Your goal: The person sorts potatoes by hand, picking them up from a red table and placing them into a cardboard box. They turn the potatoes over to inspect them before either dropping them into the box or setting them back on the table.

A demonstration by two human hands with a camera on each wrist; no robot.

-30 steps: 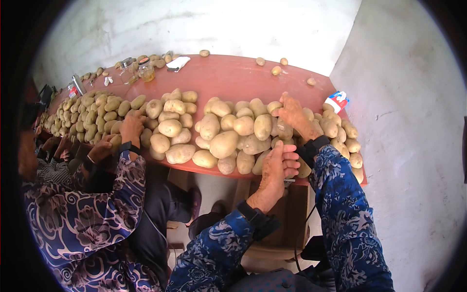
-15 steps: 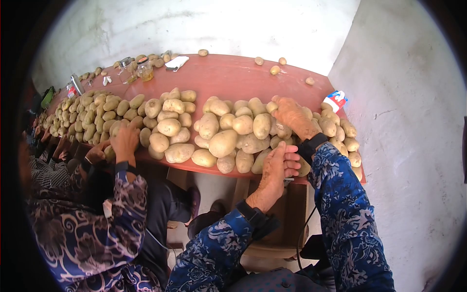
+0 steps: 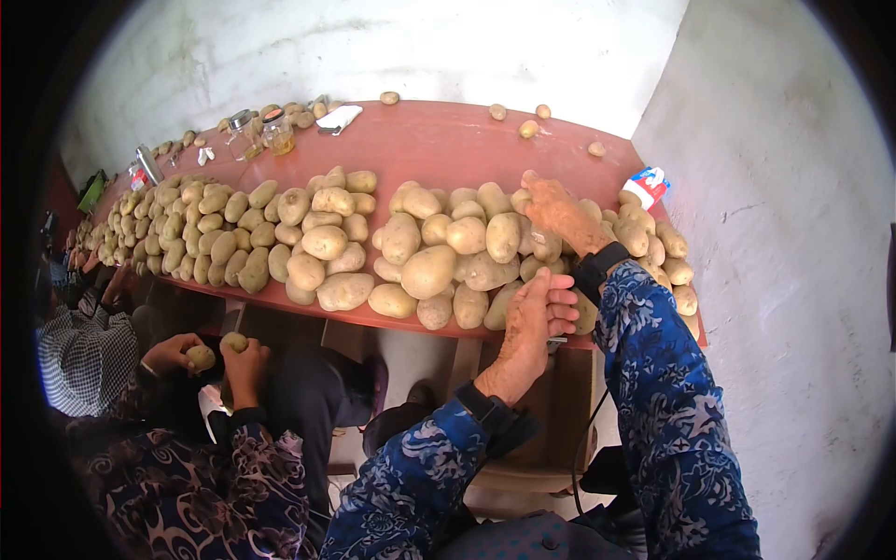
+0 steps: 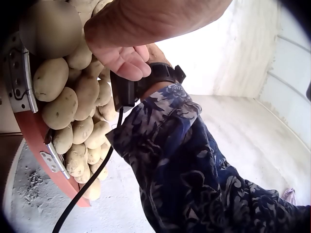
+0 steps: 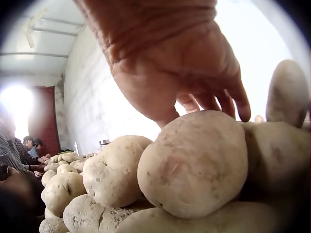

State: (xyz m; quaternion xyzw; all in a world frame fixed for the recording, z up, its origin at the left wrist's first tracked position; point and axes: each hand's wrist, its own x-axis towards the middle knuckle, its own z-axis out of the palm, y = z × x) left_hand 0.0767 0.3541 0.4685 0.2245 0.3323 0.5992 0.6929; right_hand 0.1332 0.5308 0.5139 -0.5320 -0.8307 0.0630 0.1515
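My right hand (image 3: 566, 216) reaches over the potato heap (image 3: 485, 245) on the red table (image 3: 439, 140). In the right wrist view its fingers hang spread behind a large potato (image 5: 194, 162), fingertips near the tops of the potatoes, and nothing is lifted. Just in front of the table edge my left hand (image 3: 530, 327) is held with its palm toward the right and fingers loosely bent, no object in it. The left wrist view shows this hand (image 4: 121, 58) overlapping the right wristband (image 4: 163, 73), with potatoes (image 4: 60, 108) piled beside it.
A neighbour's hands (image 3: 245, 369) hold potatoes above the lap at left. A longer potato row (image 3: 187, 219) runs along the table. Glass jars (image 3: 278, 135), a white cloth (image 3: 339, 119), a tissue pack (image 3: 646, 187) and loose potatoes (image 3: 529, 129) lie farther back. A black cable (image 4: 92, 179) hangs from the right wristband.
My right hand has shifted slightly away from me over the heap, and my left hand has barely moved. The neighbour's hands have come down from the row to the lap with potatoes.
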